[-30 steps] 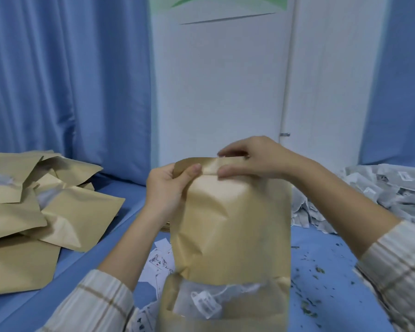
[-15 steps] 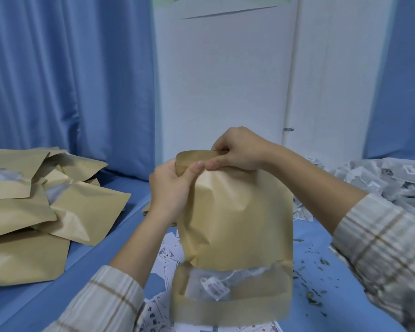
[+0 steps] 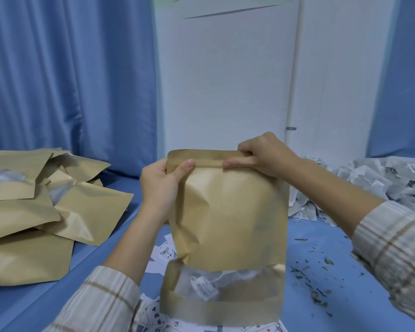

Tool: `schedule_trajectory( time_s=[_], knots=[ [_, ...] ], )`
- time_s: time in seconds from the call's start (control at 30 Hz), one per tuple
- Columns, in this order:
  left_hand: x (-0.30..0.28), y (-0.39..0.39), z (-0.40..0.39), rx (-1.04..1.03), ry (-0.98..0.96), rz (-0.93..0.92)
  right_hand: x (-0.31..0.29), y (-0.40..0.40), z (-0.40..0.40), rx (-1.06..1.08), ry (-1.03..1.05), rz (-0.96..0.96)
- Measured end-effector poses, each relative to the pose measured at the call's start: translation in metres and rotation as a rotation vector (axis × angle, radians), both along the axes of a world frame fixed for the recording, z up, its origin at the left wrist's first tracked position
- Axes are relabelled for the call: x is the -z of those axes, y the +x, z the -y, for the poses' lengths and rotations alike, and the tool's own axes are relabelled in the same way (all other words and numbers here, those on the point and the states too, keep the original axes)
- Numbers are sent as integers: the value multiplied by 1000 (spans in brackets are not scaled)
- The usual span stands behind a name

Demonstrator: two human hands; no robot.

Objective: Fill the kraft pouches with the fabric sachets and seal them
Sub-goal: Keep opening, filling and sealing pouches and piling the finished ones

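Held upright above the bench's near edge, the pouch (image 3: 228,219) looks light and crinkly; left hand (image 3: 159,185) and right hand (image 3: 264,155) pinch its top strip, the sensible place to grip.

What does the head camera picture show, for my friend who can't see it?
Two hands pinch the top strip of an upright kraft pouch, left hand at one corner, right hand near the other. Sachets show through its window; more pouches lie left.
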State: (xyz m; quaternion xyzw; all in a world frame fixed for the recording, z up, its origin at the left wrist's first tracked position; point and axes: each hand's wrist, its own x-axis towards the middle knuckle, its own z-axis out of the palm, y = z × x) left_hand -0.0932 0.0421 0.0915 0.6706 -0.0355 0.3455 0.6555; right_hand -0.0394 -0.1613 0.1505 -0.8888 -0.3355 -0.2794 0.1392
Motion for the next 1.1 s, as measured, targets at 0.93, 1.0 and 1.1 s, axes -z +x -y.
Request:
schedule_trajectory(
  time_s=[0.93,1.0,1.1],
  knots=[
    [23,8,-3,204,-78,-176,11,12,-51,-161,115,-187],
    [33,3,-11,327,-32,-270,18,14,-50,-162,213,-206],
    [49,3,-13,344,-65,-302,32,21,-47,-74,281,-108]
  ],
)
